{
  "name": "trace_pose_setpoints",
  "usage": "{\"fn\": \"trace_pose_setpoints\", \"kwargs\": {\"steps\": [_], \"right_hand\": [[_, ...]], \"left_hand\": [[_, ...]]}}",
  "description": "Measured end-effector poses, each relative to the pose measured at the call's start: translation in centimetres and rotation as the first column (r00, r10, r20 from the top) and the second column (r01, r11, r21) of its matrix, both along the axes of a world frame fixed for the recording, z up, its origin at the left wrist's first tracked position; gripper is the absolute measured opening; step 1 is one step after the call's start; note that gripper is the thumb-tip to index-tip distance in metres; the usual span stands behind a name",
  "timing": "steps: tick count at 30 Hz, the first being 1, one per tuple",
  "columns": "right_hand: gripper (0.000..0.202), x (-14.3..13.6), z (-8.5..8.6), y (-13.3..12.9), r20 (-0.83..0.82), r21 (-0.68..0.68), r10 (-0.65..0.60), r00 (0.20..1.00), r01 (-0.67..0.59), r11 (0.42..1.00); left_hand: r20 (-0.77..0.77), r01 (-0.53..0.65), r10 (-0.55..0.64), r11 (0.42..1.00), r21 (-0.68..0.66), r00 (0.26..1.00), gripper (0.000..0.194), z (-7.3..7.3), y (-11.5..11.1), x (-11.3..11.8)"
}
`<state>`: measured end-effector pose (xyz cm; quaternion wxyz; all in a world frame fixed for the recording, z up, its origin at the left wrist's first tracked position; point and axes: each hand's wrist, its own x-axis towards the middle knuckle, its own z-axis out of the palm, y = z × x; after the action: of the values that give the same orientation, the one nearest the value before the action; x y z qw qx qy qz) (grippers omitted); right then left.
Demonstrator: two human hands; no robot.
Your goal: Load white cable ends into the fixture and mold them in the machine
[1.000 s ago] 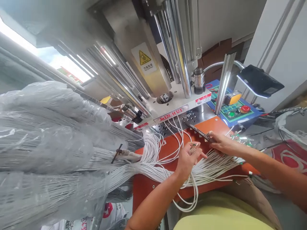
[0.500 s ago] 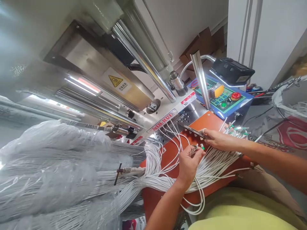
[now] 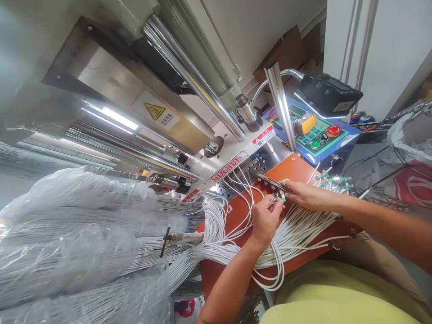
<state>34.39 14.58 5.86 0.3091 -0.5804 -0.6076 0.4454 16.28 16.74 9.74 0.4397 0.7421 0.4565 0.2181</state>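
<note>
"What is the left hand (image 3: 266, 216) doing?"

"It is closed up, with the thumb and fingers pinching. A little piece with a green end (image 3: 283, 197) pokes out by the fingertips. It is so small that I can't tell its shape."

"And the right hand (image 3: 302, 194)?"

"That one is gripping the near end of a thin metal strip (image 3: 274, 183). The strip points away from the person, toward a shiny plate (image 3: 259, 164) full of holes. I can't tell if the two touch. The green end sits just beside the right hand, near the strip."

"Where are all those white wires (image 3: 300, 231)?"

"They lie in a big bunch on the orange table (image 3: 286, 168), under and around the hands. Some hang in a loop (image 3: 277, 280) over the front edge. More green tips (image 3: 334, 180) lie past the right arm, in a messy heap."

"I see a few wires going up to the big machine (image 3: 229, 167)!"

"Yes, they go up by the part with red letters, MIN-HUI. To the right is a blue box (image 3: 340, 146) with a red button (image 3: 334, 131) and a green one. A black lamp (image 3: 329, 94) hangs over it."

"And on the left?"

"Long bundles of wire, wrapped in clear plastic (image 3: 77, 238)."
</note>
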Motion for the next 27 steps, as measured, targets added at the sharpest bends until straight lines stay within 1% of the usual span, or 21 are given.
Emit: {"fn": "trace_pose_setpoints", "kwargs": {"steps": [4, 8, 11, 15, 19, 21, 23, 25, 27], "right_hand": [[0.009, 0.0, 0.1, 0.0, 0.006, 0.006, 0.002, 1.000, -0.002, 1.000], [0.010, 0.0, 0.3, 0.0, 0.049, 0.006, -0.003, 0.999, 0.002, 1.000], [0.014, -0.1, 0.5, -0.1, 0.082, -0.006, -0.017, 0.996, 0.017, 1.000], [0.014, -0.4, 0.7, -0.1, 0.113, -0.015, -0.021, 0.993, 0.023, 1.000], [0.015, -0.2, 1.2, -0.1, 0.107, -0.042, -0.005, 0.994, 0.010, 0.999], [0.016, 0.0, 1.6, -0.1, 0.090, -0.054, 0.021, 0.996, -0.016, 0.998], [0.022, 0.2, 1.9, -0.1, 0.044, -0.046, 0.060, 0.997, -0.058, 0.997], [0.031, 0.1, 2.2, -0.2, -0.001, -0.027, 0.079, 0.997, -0.079, 0.997], [0.035, -0.1, 2.5, -0.4, 0.011, -0.018, 0.060, 0.998, -0.060, 0.998]], "left_hand": [[0.009, -0.028, 0.028, 0.999, 0.028, 1.000, 0.017, -0.3, -0.2, 0.0], [0.032, -0.011, 0.011, 1.000, 0.015, 0.999, 0.017, -0.6, -0.1, -0.2], [0.041, -0.003, 0.004, 1.000, -0.019, 0.999, 0.019, -0.5, 0.1, -0.2], [0.044, -0.022, 0.022, 1.000, 0.000, 0.999, 0.019, -0.4, 0.1, 0.0], [0.045, -0.024, 0.024, 1.000, -0.002, 0.999, 0.017, -0.5, 0.2, 0.1], [0.050, -0.014, 0.015, 0.999, -0.030, 0.999, 0.016, -0.5, 0.4, 0.0], [0.086, 0.000, 0.007, 0.997, -0.077, 0.996, 0.012, -0.4, 0.7, -0.2], [0.138, 0.018, 0.000, 0.992, -0.126, 0.990, 0.019, -0.4, 1.0, -0.5], [0.183, 0.032, 0.001, 0.984, -0.176, 0.983, 0.026, -0.5, 1.3, -0.7]]}}
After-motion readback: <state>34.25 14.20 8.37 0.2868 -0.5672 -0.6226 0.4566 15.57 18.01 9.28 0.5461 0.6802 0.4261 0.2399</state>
